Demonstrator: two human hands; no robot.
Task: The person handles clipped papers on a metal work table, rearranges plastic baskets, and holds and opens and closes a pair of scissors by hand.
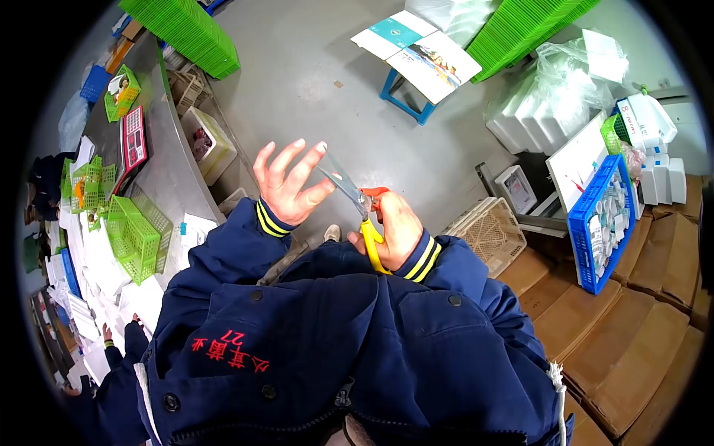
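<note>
In front of my chest, my right hand [398, 232] is closed around the handles of a pair of scissors [364, 204], one handle yellow and the other red-orange. Their metal blades point up and left, toward my other hand, and look parted. My left hand [288, 186] is held up with its fingers spread. Its index fingertip is close to a blade tip; whether they touch I cannot tell. No object shows in the left palm.
A steel table [169, 126] on the left carries green baskets [134, 239] and a red scale [132, 145]. A carton [398, 33] lies on a blue stool [405, 97] ahead. To the right are a blue crate [581, 230] and cardboard boxes [632, 338]. Another person's sleeve [119, 386] shows lower left.
</note>
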